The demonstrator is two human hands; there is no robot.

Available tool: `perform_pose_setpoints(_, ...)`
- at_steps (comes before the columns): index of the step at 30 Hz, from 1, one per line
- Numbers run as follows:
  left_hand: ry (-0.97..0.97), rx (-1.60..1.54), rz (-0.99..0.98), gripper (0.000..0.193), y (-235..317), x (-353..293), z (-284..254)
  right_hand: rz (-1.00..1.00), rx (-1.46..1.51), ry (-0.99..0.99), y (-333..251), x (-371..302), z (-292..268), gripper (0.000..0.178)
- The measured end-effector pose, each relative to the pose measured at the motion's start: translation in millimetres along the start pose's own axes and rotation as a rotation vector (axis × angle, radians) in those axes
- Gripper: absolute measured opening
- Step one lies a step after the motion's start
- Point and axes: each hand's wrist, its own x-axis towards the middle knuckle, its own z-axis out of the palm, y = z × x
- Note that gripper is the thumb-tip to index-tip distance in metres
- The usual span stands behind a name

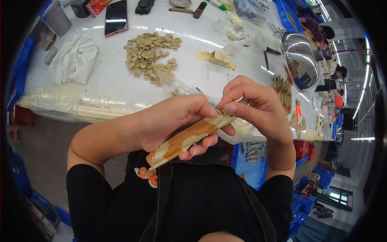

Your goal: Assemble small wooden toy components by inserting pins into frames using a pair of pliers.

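Left hand (177, 123) wraps around a long wooden stick (187, 139) banded tan and orange — fingers curled shut under it, held over the lap just below the white table (113, 80) edge. Right hand (252, 103) pinches the stick's upper end, thumb against forefinger. Pile of small tan pieces (149, 56) lies on the table beyond; phone (116, 17) farther back.

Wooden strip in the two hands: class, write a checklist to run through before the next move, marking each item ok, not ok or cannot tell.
1. Left hand grips the wooden strip around its middle: ok.
2. Right hand pinches the strip's far end: ok.
3. Small piece seated squarely at that end: cannot tell, fingers hide it.
4. Pile of small wooden pieces lying on the table: ok.
5. Strip free of cracks: cannot tell.
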Motion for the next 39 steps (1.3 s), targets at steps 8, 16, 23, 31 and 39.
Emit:
perform_pose_setpoints(8, 0.013, 0.033, 0.003, 0.042, -0.1, -0.8, -0.1, -0.007, -0.037, -0.016, -1.2, 0.0, -1.1, 0.006)
perform_pose_setpoints(16, 0.023, 0.088, 0.01, 0.042, -0.2, -1.1, 0.0, -0.043, -0.132, -0.101, -5.7, 7.3, -7.7, 0.005)
perform_pose_setpoints(23, 0.028, 0.107, 0.018, 0.042, -1.2, -3.2, -1.6, -0.065, -0.205, -0.105, -3.1, 6.8, -3.9, 0.005)
perform_pose_setpoints(31, 0.074, 0.232, 0.029, 0.044, -0.2, -10.6, 0.6, -0.076, -0.07, 0.039, 2.7, -5.2, -23.7, 0.005)
perform_pose_setpoints(39, 0.314, 0.307, 0.483, 0.044, -8.0, -53.2, -51.6, 0.232, -0.312, 0.815, 100.4, -90.7, -88.5, 0.01)
